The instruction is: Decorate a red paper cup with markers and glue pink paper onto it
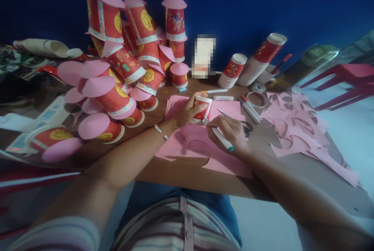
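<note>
My left hand (191,111) is wrapped round a red and white paper cup (201,107), held above the pink paper. In my right hand (229,128) is a white marker pen (222,139) with a green end pointing back toward me. Its other end is at the cup's lower right side; whether the tip touches the cup I cannot tell. Under both hands lie pink paper sheets (197,153), one with a round outline or cut in it. Scissors (247,128) with dark handles rest just beyond my right hand.
Stacked red cups with pink paper cones (102,19) crowd the left and back. Two stacks of cups (233,71) stand behind, beside a roll of tape (257,99) and markers (250,109). Pink paper scraps (300,122) cover the right; a red stool (347,76) stands beyond.
</note>
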Demonstrator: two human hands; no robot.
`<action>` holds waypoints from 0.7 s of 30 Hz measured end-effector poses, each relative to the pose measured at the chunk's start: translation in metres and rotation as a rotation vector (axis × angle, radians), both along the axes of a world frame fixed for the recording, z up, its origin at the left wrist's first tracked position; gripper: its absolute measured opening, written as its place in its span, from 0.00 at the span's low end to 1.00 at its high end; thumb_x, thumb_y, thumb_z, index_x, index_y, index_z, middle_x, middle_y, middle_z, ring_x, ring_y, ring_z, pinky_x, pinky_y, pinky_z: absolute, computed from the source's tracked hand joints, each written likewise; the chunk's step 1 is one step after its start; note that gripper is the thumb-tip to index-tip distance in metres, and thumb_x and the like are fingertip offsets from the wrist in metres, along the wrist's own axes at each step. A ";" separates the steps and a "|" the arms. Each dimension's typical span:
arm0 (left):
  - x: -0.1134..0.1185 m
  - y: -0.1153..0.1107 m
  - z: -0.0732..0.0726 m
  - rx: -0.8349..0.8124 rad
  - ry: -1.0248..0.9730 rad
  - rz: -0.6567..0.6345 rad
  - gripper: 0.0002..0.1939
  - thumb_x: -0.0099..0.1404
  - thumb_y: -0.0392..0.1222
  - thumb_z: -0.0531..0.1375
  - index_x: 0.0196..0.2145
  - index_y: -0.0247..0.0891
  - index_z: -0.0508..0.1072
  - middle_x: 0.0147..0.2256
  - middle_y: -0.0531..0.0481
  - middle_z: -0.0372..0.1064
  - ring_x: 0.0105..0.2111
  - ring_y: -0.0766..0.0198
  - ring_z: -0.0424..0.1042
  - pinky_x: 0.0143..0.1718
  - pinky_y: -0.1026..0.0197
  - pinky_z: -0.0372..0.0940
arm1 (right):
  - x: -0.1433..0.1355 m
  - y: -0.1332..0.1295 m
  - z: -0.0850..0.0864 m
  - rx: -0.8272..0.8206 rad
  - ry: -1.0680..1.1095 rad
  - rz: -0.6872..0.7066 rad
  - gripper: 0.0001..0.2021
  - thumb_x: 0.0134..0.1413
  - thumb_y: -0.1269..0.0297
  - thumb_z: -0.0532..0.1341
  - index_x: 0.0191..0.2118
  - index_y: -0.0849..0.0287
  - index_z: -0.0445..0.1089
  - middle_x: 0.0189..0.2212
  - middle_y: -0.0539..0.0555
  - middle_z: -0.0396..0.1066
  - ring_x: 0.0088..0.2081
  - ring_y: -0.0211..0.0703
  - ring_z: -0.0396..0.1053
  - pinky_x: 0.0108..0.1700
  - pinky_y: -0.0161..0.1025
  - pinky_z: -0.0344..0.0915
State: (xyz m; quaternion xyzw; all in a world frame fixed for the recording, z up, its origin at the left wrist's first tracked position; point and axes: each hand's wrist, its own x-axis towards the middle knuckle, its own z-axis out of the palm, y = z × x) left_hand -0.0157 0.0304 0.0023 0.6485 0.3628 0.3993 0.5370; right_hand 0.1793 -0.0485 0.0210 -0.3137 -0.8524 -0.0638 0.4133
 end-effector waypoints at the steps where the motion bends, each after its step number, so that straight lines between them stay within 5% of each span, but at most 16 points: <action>1: 0.000 0.000 0.001 -0.010 -0.005 0.000 0.24 0.68 0.52 0.61 0.58 0.39 0.69 0.52 0.42 0.77 0.48 0.56 0.78 0.49 0.56 0.75 | 0.000 0.000 0.001 0.002 -0.002 -0.002 0.08 0.65 0.77 0.63 0.41 0.55 0.68 0.29 0.48 0.74 0.27 0.39 0.71 0.32 0.37 0.67; 12: 0.002 0.000 -0.002 -0.056 -0.055 0.015 0.28 0.66 0.56 0.63 0.59 0.40 0.69 0.51 0.44 0.78 0.46 0.56 0.79 0.46 0.56 0.74 | -0.001 -0.003 0.000 -0.009 -0.048 -0.003 0.08 0.65 0.76 0.62 0.39 0.54 0.68 0.27 0.47 0.73 0.26 0.38 0.69 0.31 0.37 0.63; 21: -0.004 -0.002 0.000 -0.013 0.106 0.094 0.27 0.69 0.57 0.63 0.61 0.44 0.73 0.49 0.48 0.80 0.46 0.56 0.79 0.46 0.57 0.74 | -0.001 -0.002 -0.001 0.007 0.003 0.048 0.08 0.65 0.77 0.63 0.39 0.55 0.68 0.27 0.48 0.73 0.26 0.38 0.70 0.30 0.37 0.65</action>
